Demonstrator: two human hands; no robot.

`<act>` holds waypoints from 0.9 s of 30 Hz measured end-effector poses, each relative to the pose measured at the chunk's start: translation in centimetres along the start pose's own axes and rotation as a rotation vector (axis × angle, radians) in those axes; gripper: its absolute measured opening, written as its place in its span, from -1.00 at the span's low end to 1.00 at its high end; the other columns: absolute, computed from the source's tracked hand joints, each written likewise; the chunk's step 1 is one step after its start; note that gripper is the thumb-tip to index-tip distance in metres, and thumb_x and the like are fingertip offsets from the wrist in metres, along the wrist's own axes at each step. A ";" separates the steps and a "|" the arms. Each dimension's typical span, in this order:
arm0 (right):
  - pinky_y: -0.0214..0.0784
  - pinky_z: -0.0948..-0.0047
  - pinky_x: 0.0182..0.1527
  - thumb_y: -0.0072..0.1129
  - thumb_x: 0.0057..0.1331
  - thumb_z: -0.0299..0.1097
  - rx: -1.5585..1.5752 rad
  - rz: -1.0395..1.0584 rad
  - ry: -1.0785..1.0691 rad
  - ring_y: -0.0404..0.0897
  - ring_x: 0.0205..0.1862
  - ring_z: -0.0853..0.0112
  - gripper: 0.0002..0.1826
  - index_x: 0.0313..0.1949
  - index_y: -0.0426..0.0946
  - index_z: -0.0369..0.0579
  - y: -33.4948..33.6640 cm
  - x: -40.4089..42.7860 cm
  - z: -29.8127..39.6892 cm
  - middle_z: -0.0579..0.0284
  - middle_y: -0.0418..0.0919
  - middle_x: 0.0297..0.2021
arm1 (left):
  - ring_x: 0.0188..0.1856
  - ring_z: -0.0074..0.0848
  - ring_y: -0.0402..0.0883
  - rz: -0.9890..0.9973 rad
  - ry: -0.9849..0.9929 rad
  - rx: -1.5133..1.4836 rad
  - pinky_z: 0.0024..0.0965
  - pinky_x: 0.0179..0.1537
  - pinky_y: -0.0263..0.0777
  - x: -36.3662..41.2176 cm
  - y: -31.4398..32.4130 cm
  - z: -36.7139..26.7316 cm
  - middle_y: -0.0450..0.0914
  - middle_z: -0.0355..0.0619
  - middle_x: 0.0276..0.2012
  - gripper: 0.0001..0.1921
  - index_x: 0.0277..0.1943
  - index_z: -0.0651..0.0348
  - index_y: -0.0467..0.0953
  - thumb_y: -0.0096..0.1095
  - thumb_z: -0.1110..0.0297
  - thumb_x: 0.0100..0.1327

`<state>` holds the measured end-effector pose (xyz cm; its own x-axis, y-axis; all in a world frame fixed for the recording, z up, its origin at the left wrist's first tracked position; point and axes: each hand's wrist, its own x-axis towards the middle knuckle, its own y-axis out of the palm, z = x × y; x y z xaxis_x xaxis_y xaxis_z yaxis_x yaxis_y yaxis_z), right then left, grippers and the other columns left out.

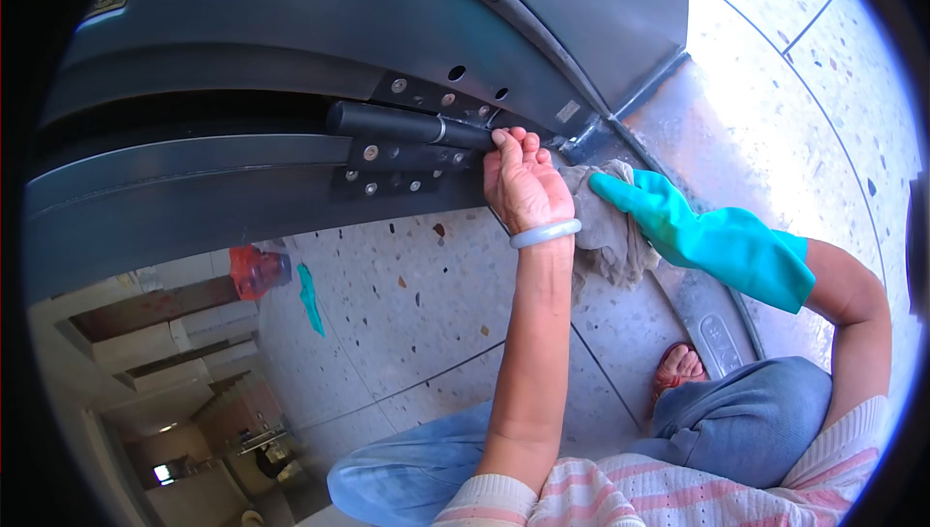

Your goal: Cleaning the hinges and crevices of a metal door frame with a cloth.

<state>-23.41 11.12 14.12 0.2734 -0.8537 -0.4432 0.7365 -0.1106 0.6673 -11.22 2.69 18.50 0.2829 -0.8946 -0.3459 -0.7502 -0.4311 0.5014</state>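
My left hand [524, 182] is bare, with a pale bangle [546, 233] at the wrist. Its thumb and curled fingers grip the lower end of a black cylindrical door hinge [407, 124], whose plates are fixed with several screws. The hinge joins a dark grey metal door [247, 178] to its frame [305, 26]. On my right hand [676, 218] is a turquoise rubber glove. That hand presses a crumpled grey cloth [610, 225] against the foot of the frame, beside the metal threshold [716, 338]. The gloved fingertips are partly hidden in the cloth.
Speckled terrazzo tiles [429, 302] cover the floor. Farther left lie a second turquoise glove [310, 299] and a red plastic object [251, 273]. A sandalled foot [679, 367] rests beside the threshold. Sunlit tiles [814, 127] stretch beyond the threshold on the right.
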 end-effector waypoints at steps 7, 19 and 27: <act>0.49 0.43 -0.13 0.22 0.39 -0.18 0.077 0.002 -0.021 0.62 -0.21 0.50 -0.74 -0.10 0.59 -0.10 0.6 0.1 -0.3 0.26 0.66 -0.21 | -0.36 -0.59 0.38 0.115 -0.179 -0.137 -0.46 -0.30 0.19 1.9 -1.5 -0.4 0.49 -0.23 -0.36 -0.92 -0.24 0.15 0.42 0.11 0.41 0.43; 0.53 0.42 -0.13 0.25 0.36 -0.17 0.017 -0.042 0.003 0.66 -0.23 0.47 -0.73 -0.13 0.63 -0.11 0.1 0.1 -0.3 0.21 0.69 -0.22 | -0.32 -0.59 0.35 0.161 -0.201 -0.208 -0.45 -0.27 0.21 1.3 -1.6 -0.6 0.41 -0.24 -0.32 -0.95 -0.14 0.18 0.40 0.00 0.43 0.47; 0.53 0.41 -0.13 0.25 0.37 -0.20 0.058 -0.086 0.067 0.67 -0.21 0.45 -0.75 -0.11 0.62 -0.11 0.2 0.2 -0.6 0.20 0.69 -0.20 | -0.31 -0.61 0.38 0.192 -0.246 -0.249 -0.44 -0.27 0.20 1.6 -1.6 -0.6 0.50 -0.26 -0.23 -0.97 -0.11 0.16 0.40 0.02 0.47 0.45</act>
<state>-22.88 11.23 13.81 0.2531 -0.8038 -0.5384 0.7226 -0.2130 0.6576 -9.18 1.90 17.65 -0.0222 -0.9199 -0.3915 -0.5992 -0.3012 0.7417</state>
